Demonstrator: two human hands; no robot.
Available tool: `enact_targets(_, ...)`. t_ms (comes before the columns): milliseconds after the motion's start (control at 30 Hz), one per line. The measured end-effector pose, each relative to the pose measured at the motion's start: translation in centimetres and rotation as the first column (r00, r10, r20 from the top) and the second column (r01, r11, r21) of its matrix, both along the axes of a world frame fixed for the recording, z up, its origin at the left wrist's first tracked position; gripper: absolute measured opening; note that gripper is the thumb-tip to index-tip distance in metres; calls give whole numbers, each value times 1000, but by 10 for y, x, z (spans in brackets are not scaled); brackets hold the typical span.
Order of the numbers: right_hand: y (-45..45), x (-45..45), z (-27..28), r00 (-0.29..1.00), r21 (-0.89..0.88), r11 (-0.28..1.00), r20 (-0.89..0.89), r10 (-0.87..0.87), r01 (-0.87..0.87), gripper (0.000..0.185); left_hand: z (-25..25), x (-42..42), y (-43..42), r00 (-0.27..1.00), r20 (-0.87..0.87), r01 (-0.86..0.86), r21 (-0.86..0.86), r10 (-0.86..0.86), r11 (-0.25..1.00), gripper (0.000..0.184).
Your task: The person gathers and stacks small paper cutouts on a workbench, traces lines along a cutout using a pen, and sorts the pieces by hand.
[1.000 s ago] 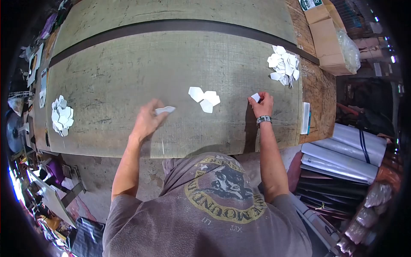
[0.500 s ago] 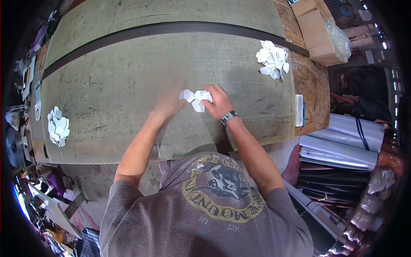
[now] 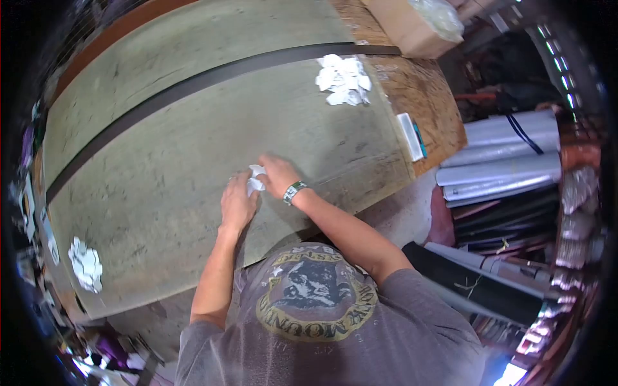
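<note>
Over the green-grey tabletop (image 3: 161,154), a small white cut piece with curved edges (image 3: 255,184) shows between my two hands. My left hand (image 3: 239,204) closes on its left side, fingers pointing away from me. From the right, my right hand (image 3: 278,177), with a watch on the wrist, pinches the same piece. Fingers cover much of it, and its material is not clear. Similar white pieces lie in a loose pile (image 3: 344,80) at the far right of the table and in a smaller pile (image 3: 85,265) at the near left.
A dark strip (image 3: 212,80) crosses the table beyond my hands. At the right edge lie a white block (image 3: 411,137) and a teal pen-like item (image 3: 420,140). A cardboard box (image 3: 412,29) stands at the back right. Plastic-wrapped rolls (image 3: 502,157) are stacked beyond the table's right side.
My hands have drawn closer together, and the white piece, spread into several lobes before, now shows smaller between them. The view has turned and shifted, so the piles appear further left.
</note>
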State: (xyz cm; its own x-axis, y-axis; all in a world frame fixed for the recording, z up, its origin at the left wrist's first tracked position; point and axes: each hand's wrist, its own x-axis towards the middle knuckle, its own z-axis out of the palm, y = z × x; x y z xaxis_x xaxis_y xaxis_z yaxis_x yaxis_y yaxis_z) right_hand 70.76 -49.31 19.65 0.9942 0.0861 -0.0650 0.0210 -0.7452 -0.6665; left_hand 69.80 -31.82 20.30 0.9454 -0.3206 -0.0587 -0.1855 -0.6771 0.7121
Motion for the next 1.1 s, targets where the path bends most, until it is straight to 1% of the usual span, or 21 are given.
enact_targets(33,0,-2,1,1000,17,1000,-18,-20,21,33,0,-1,0,999,36,-11,8,11,1000,56)
enact_targets(133,0,-4,1,996,43,998,-82,-47,51,33,7,6,2,999,-21,33,10,-33,999,50)
enact_targets(200,-2,-8,0,993,59,995,-92,-69,75,31,20,12,2,991,-117,70,23,-67,997,46)
enact_targets(233,-5,-10,1,991,100,992,-119,-69,81,31,26,15,0,984,-162,82,29,-76,996,44)
enact_targets(267,-10,-10,1,988,140,987,-141,-62,82,30,21,15,-2,994,-83,69,39,-66,997,34)
enact_targets(333,-20,-12,0,986,209,975,-158,-47,80,30,20,14,-9,986,-160,40,-40,-46,998,30)
enact_targets(400,-39,-16,-5,994,269,962,-105,-26,54,29,25,11,-23,975,-222,-9,-101,-13,995,24)
enact_targets(433,-50,-18,-6,997,302,952,-81,-16,40,29,29,7,-32,961,-276,-41,-153,-3,987,27)
enact_targets(467,-64,-21,4,994,305,951,-112,-19,52,31,25,3,-42,954,-299,-61,-193,1,979,27)
enact_targets(600,-132,-31,8,991,394,913,-118,-65,106,31,4,-9,-101,913,-407,-159,-334,10,929,26)
enact_targets(633,-150,-33,9,988,410,902,-130,-86,133,31,-4,-9,-116,903,-430,-168,-349,1,922,28)
enact_targets(700,-188,-33,11,980,429,883,-128,-150,191,30,5,0,-152,862,-507,-218,-323,26,921,32)
enact_targets(767,-224,-21,17,967,439,862,-94,-236,253,29,18,20,-187,909,-417,-190,-352,28,916,32)
enact_targets(833,-255,5,30,951,435,854,-14,-310,285,29,33,50,-216,940,-337,-178,-351,53,919,32)
enact_targets(900,-280,37,52,932,473,829,42,-359,298,26,59,84,-244,944,-326,-202,-436,55,877,36)
enact_targets(967,-298,71,81,897,455,858,234,-375,240,26,74,119,-267,986,-144,-139,-444,83,885,32)
enact_targets(1000,-306,86,89,864,443,869,326,-384,219,26,77,136,-277,989,-129,-122,-453,70,883,34)
enact_targets(1067,-318,117,84,846,381,905,404,-347,189,24,76,168,-294,994,-102,-83,-469,40,879,38)
enact_targets(1100,-323,131,77,837,348,921,440,-325,175,24,64,179,-300,997,-63,-62,-419,39,906,42)
